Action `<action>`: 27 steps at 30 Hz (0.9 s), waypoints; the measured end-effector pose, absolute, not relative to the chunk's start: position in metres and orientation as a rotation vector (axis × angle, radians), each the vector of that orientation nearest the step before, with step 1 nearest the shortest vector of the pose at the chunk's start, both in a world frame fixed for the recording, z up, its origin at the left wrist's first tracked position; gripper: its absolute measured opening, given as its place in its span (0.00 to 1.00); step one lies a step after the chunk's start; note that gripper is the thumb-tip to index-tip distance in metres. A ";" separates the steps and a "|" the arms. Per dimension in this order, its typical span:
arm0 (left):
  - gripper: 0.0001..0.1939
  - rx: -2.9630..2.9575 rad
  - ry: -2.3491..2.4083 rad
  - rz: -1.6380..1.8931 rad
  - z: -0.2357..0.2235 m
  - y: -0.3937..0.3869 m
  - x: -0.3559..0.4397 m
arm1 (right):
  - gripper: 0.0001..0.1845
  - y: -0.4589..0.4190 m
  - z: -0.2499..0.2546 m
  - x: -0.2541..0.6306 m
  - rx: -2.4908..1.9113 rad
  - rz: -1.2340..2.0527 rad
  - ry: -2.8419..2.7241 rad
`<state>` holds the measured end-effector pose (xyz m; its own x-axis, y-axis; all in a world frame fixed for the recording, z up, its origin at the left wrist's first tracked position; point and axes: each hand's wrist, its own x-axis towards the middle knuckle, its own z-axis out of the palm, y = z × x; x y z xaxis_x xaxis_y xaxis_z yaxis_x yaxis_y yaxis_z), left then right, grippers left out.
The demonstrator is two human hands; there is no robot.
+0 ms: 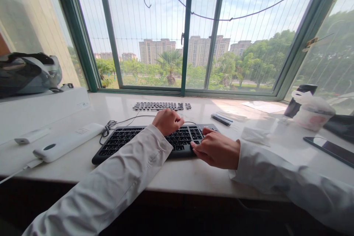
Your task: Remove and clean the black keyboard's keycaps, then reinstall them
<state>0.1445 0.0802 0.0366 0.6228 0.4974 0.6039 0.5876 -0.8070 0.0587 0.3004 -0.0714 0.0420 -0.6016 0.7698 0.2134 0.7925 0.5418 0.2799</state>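
A black keyboard (121, 138) lies across the white counter, its key positions looking like bare sockets with the caps off. My left hand (167, 122) is over its middle and far edge with the fingers curled closed. Whatever those fingers pinch, if anything, is hidden. At the keyboard's right end my right hand (217, 148) is closed on it, thumb and fingers around the number pad side. Behind the keyboard, small dark keycaps (157, 106) are laid out in rows in a keyboard pattern.
A coiled cable (107, 128) lies left of the keyboard, near a white power bank (69, 142). Pens (221, 119) lie behind right. Farther right are a phone (332, 150), a bagged cup (313, 114) and crumpled tissue (256, 135). A helmet (30, 72) sits on a white box (55, 108).
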 end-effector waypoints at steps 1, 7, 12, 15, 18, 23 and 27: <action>0.24 -2.696 -0.914 -0.935 0.037 0.080 0.145 | 0.27 -0.070 0.043 0.302 -1.345 -0.518 -2.721; 0.22 -2.741 -0.919 -0.958 0.039 0.077 0.145 | 0.26 -0.065 0.042 0.311 -1.329 -0.382 -2.658; 0.20 -3.093 -0.670 -0.969 0.045 0.076 0.141 | 0.21 -0.058 0.039 0.317 -1.354 -0.277 -2.542; 0.18 -3.356 -0.444 -0.774 0.048 0.074 0.140 | 0.19 -0.054 0.034 0.320 -1.344 -0.255 -2.469; 0.18 -3.524 -0.320 -0.621 0.048 0.072 0.140 | 0.15 -0.050 0.029 0.324 -1.318 -0.201 -2.414; 0.15 -3.585 -0.152 -0.575 0.043 0.073 0.143 | 0.09 -0.044 0.026 0.330 -1.360 0.030 -2.307; 0.13 -3.584 -0.074 -0.562 0.043 0.074 0.144 | 0.12 -0.041 0.026 0.332 -1.436 0.168 -2.193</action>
